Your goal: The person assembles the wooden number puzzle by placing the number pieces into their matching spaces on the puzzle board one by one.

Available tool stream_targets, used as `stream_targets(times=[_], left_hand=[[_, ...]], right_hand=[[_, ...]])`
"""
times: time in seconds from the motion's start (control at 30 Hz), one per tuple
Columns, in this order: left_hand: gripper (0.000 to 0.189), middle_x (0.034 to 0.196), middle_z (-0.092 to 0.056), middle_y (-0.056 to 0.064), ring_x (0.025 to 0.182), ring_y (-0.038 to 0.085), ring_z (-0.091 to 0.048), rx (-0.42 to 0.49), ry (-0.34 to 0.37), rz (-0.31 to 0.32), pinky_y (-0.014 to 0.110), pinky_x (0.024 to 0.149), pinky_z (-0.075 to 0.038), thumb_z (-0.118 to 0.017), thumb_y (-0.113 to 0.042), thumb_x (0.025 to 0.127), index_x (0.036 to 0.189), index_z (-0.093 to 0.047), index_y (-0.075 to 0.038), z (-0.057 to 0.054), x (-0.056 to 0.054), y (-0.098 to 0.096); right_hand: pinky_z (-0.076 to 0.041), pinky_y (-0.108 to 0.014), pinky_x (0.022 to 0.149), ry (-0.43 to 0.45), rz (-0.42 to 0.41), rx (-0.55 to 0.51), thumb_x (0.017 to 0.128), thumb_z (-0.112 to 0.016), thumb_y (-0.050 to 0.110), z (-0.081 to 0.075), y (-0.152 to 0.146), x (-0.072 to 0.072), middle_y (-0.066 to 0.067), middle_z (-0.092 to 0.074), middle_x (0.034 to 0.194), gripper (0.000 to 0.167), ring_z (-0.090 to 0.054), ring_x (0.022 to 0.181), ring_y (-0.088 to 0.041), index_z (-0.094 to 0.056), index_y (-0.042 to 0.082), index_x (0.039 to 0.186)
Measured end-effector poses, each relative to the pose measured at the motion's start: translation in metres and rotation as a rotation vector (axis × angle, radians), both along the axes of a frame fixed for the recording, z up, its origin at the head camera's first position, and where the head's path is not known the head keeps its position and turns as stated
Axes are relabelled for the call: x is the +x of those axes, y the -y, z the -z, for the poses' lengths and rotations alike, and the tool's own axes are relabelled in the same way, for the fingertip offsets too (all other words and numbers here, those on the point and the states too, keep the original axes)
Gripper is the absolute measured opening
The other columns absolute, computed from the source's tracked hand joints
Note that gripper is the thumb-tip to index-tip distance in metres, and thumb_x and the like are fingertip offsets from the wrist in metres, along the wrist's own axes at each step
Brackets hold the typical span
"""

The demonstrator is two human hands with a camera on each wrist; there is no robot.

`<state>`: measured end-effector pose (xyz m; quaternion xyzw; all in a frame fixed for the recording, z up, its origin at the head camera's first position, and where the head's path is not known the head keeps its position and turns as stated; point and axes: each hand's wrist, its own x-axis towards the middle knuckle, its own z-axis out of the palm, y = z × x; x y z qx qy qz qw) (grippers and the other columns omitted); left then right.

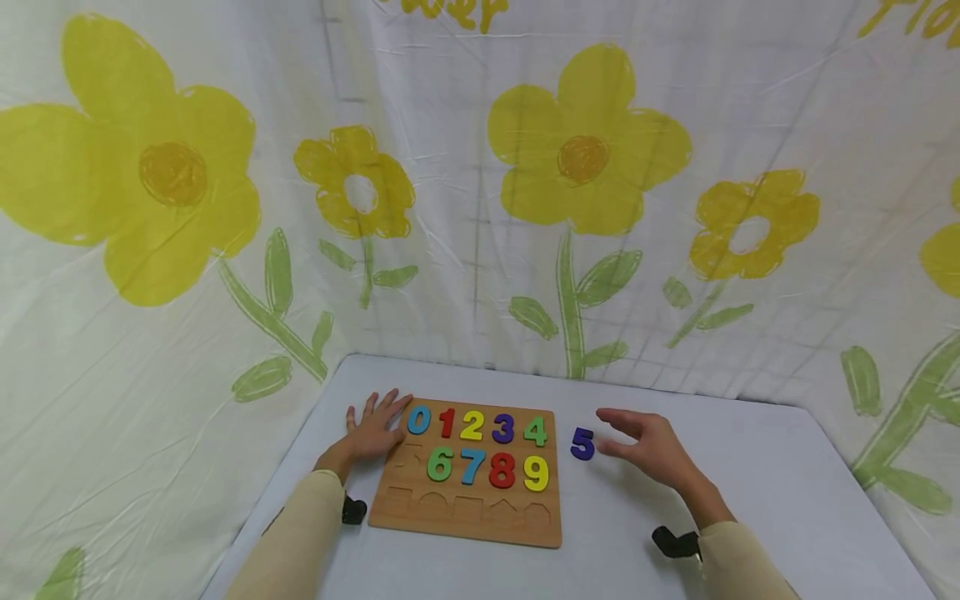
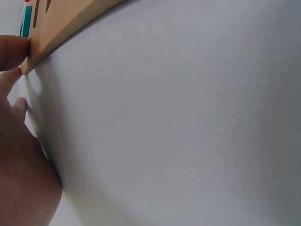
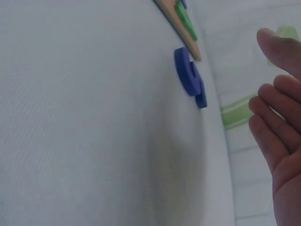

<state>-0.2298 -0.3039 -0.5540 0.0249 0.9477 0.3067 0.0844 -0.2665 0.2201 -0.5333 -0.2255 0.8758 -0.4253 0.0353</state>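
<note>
A wooden number puzzle board point(image 1: 465, 518) lies on the table, with the digits 0 to 4 in its top row and 6 to 9 below. At the left of the second row a recess shaped like a 5 shows bare wood. My left hand point(image 1: 372, 433) rests at the board's upper left edge, fingers spread, thumb beside the blue 0 point(image 1: 418, 420). The purple number 5 point(image 1: 582, 444) lies on the table just right of the board. Close to its right side is my right hand point(image 1: 651, 446), raised, thumb and fingers apart, holding nothing.
The bottom row of the board has several outlined recesses. A white cloth covers the table point(image 1: 750, 467). Behind it hangs a curtain point(image 1: 450, 275) printed with yellow flowers. Dark wrist devices sit at both wrists.
</note>
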Motion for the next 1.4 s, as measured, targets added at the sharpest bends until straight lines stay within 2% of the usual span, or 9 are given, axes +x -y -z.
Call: stream_targets(times=[0.2,0.27,0.47,0.7,0.93,1.2,1.27,1.4], left_hand=[[0.074,0.182,-0.017,0.023,0.167,0.055,0.002,-0.015,0.025,-0.002,0.081,0.123,0.015,-0.057,-0.018,0.099,0.171,-0.038,-0.012,-0.008,0.001,-0.003],[0.074,0.183,-0.017,0.021,0.168,0.054,0.003,-0.017,0.027,-0.004,0.080,0.124,0.015,-0.056,-0.019,0.100,0.171,-0.037,-0.013,-0.008,0.001,-0.003],[0.076,0.183,-0.016,0.021,0.168,0.054,0.004,0.005,-0.001,-0.004,0.078,0.123,0.018,-0.056,-0.022,0.098,0.171,-0.037,-0.014,0.005,-0.004,0.001],[0.076,0.183,-0.017,0.022,0.167,0.054,0.004,0.003,-0.011,-0.007,0.079,0.122,0.019,-0.055,-0.021,0.098,0.171,-0.037,-0.013,0.016,-0.008,0.004],[0.076,0.183,-0.017,0.020,0.167,0.054,0.004,-0.008,-0.008,-0.003,0.079,0.123,0.019,-0.056,-0.023,0.099,0.171,-0.037,-0.015,0.011,-0.005,0.004],[0.075,0.182,-0.017,0.023,0.166,0.056,0.004,-0.005,-0.015,-0.001,0.080,0.121,0.020,-0.056,-0.022,0.100,0.171,-0.036,-0.012,0.015,-0.008,0.006],[0.074,0.183,-0.016,0.022,0.167,0.055,0.005,-0.009,-0.008,-0.002,0.079,0.122,0.020,-0.056,-0.022,0.100,0.171,-0.036,-0.012,0.013,-0.007,0.005],[0.074,0.183,-0.016,0.022,0.167,0.055,0.003,-0.034,0.013,-0.003,0.080,0.123,0.017,-0.056,-0.022,0.101,0.171,-0.036,-0.013,0.001,-0.002,0.000]], right_hand=[[-0.052,-0.052,0.113,0.030,-0.006,-0.037,0.091,-0.091,0.027,0.012,-0.001,-0.001,-0.015,-0.073,0.144,0.061,-0.068,0.138,-0.039,-0.071,0.004,0.144],[-0.053,-0.048,0.113,0.030,-0.007,-0.035,0.091,-0.091,0.026,0.016,-0.001,-0.002,-0.014,-0.074,0.144,0.061,-0.068,0.139,-0.038,-0.071,0.004,0.144],[-0.056,-0.040,0.111,0.008,-0.008,-0.015,0.088,-0.093,0.022,0.025,0.003,-0.005,-0.015,-0.075,0.141,0.060,-0.069,0.136,-0.038,-0.073,0.003,0.141],[-0.054,-0.049,0.112,0.012,-0.005,0.019,0.086,-0.094,0.023,0.030,0.008,-0.007,-0.013,-0.076,0.140,0.060,-0.070,0.135,-0.037,-0.074,0.004,0.140],[-0.055,-0.052,0.112,0.005,0.007,0.072,0.086,-0.095,0.025,0.034,0.015,-0.010,-0.010,-0.076,0.141,0.062,-0.071,0.134,-0.034,-0.074,0.008,0.141],[-0.055,-0.054,0.111,-0.039,-0.001,0.149,0.085,-0.095,0.020,0.033,0.019,-0.009,-0.011,-0.076,0.141,0.059,-0.071,0.134,-0.035,-0.075,0.010,0.140],[-0.055,-0.054,0.111,-0.048,-0.001,0.159,0.086,-0.095,0.019,0.033,0.020,-0.009,-0.011,-0.076,0.140,0.058,-0.071,0.133,-0.035,-0.075,0.010,0.139],[-0.056,-0.054,0.110,-0.060,0.010,0.179,0.086,-0.094,0.019,0.033,0.020,-0.010,-0.011,-0.077,0.139,0.056,-0.072,0.132,-0.035,-0.076,0.010,0.138]])
